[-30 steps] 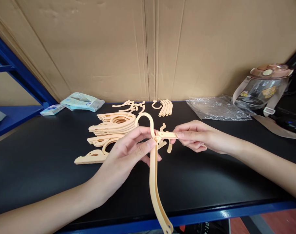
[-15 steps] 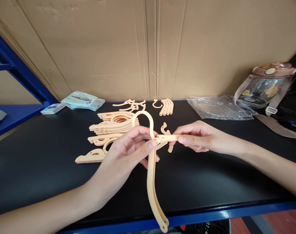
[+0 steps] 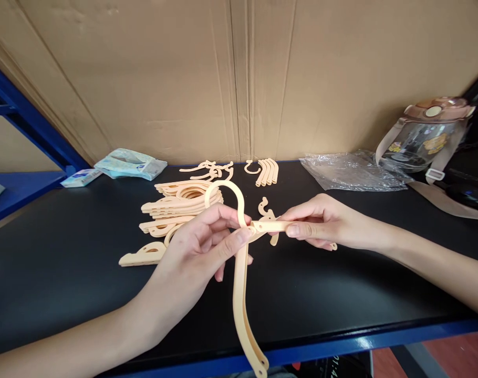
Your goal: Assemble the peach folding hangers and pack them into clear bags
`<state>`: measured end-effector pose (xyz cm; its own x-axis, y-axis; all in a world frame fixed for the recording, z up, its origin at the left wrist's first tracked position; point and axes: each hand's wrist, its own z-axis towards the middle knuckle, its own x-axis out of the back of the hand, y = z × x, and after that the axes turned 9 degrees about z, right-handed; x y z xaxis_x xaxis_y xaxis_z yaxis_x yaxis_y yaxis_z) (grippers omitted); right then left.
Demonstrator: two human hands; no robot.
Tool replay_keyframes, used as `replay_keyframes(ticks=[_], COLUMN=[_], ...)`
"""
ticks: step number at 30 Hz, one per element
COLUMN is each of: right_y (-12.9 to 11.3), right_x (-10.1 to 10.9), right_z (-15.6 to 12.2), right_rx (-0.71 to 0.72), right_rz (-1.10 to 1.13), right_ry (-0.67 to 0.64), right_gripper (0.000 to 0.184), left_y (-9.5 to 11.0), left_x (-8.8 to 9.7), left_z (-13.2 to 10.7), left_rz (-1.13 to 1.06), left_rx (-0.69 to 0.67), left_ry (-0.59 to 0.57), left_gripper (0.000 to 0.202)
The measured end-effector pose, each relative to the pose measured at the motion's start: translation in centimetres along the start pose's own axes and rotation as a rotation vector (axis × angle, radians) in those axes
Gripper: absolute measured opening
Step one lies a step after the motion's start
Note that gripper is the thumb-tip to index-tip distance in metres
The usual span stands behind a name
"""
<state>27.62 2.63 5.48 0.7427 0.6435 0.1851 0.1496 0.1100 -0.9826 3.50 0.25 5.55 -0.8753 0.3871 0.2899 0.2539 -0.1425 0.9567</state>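
Cream plastic in both hands: hold a folding clothes hanger (image 3: 240,299) up above the near part of a black tabletop (image 3: 321,294), at the middle of the view. Pinch its joint narrowly between thumb and forefinger of the left hand (image 3: 201,241), remaining fingers loosely bent behind. See the hook (image 3: 223,191) curving up and leftward from the pinch, the long curved limb hanging down past the table's front edge. Grip a side arm (image 3: 270,226) in the right hand (image 3: 321,223), thumb laid along the front, fingers folded behind and below, its left end at the joint, just beside the left thumb. Cannot tell the exact fit there. Behind the left hand, see folded hangers (image 3: 172,207) in piles. Between and beyond the hands, find small loose hanger parts (image 3: 263,206); farther back, a single hook (image 3: 252,168) just beside a row of curved arms (image 3: 267,173). Toward the right rear, note a clear plastic bag (image 3: 353,170) and a strapped, clear water bottle (image 3: 424,142); left rear, a pale blue tissue pack (image 3: 128,164).
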Motion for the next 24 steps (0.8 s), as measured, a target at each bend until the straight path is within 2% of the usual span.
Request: replay_keyframes(ticks=[8, 13, 24], right_y=[0.23, 0.32, 0.40], right_x=[-0.23, -0.38, -0.96], right_z=[-0.14, -0.34, -0.57], right_rx=[0.012, 0.029, 0.053], right_rz=[-0.045, -0.095, -0.122], right_ry=[0.025, 0.010, 0.015], right_gripper=[0.031, 0.025, 0.024], left_y=[0.42, 0.33, 0.24], left_x=[-0.37, -0.40, -0.69], left_z=[-0.27, -0.12, -0.27], left_rz=[-0.024, 0.052, -0.002], left_rx=[0.039, 0.096, 0.075], left_ry=[0.039, 0.078, 0.095], left_gripper=[0.019, 0.022, 0.010])
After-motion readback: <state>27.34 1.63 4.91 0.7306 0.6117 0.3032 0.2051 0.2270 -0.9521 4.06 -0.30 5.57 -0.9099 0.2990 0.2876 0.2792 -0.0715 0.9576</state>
